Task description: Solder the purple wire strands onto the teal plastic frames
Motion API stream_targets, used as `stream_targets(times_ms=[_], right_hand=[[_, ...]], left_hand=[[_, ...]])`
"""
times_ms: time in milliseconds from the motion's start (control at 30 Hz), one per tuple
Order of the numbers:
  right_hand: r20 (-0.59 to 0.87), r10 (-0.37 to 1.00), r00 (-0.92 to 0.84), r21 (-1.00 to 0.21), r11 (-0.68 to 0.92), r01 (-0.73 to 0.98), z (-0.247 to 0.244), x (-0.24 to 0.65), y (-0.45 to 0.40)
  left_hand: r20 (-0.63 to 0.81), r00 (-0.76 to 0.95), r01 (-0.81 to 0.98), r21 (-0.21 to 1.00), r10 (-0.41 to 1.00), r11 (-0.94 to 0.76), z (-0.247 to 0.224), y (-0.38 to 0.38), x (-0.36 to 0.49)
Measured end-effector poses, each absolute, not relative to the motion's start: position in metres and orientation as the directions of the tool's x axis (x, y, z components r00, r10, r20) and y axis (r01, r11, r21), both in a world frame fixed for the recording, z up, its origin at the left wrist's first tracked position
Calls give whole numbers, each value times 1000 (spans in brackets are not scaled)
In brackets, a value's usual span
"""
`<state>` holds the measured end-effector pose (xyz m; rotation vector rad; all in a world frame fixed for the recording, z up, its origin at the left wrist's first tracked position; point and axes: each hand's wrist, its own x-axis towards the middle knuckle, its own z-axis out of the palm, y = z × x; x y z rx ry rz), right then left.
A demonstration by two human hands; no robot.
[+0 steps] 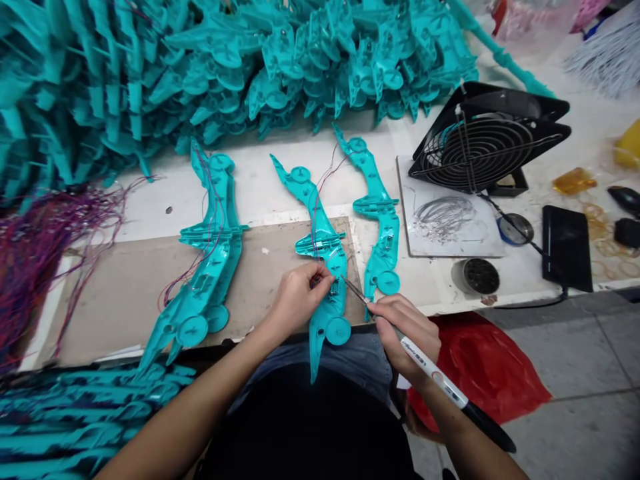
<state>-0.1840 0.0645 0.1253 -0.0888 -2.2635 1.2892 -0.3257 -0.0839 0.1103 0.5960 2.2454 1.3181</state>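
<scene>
In my right hand (407, 330) is a soldering iron (433, 373) with a white-and-black handle, held like a pen. Its tip reaches a small slot in the middle teal bow-shaped plastic shell (325, 227). My left hand (303, 293) is closed in a pinch at the same spot; what sits between its fingertips is too small to make out. Thin red and blue wires (315, 200) run along this shell towards my fingers. A second teal shell (377, 227) lies to the right, and a pair of stacked shells (220, 207) with wires lies to the left.
Many teal shells (280, 60) are heaped along the back, more (75, 427) at lower left. Loose wires (85, 247) bundle at left. On the right are a black fan (470, 153), a board with solder wire (445, 217), a round tin (480, 275) and a black box (567, 247).
</scene>
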Motion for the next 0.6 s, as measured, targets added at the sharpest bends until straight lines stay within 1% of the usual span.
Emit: stream_targets(times_ms=[133,333,600], right_hand=[[426,290,-857,-802,559,-209,124,-184,63],[468,194,-862,-743,615,-265,123,-186,64],[510,125,-851,-681,663,-311,119,-183,64]], left_hand=[[-158,-799,157,877,581,455,106,-83,-325],[-148,-798,184,863,584,470,105,-81,-325],[-150,-798,185,861,584,474,107,-81,-325]])
